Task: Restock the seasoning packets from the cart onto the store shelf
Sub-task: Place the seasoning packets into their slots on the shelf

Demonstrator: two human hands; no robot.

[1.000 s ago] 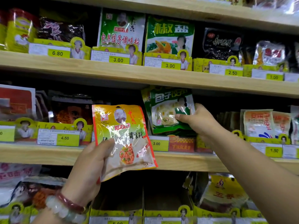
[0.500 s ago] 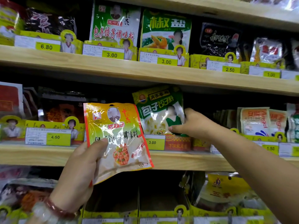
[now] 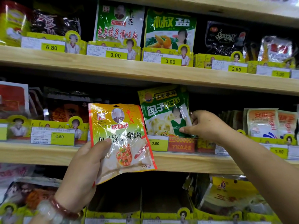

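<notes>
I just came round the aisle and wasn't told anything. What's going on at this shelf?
A person is stocking seasoning packets. Their right hand pinches a green packet standing at the front of the middle shelf, behind a 3.00 price tag. Their left hand holds a yellow-orange packet up in front of the shelf, not yet placed. Other packets and price tags fill the shelves above and below.
</notes>
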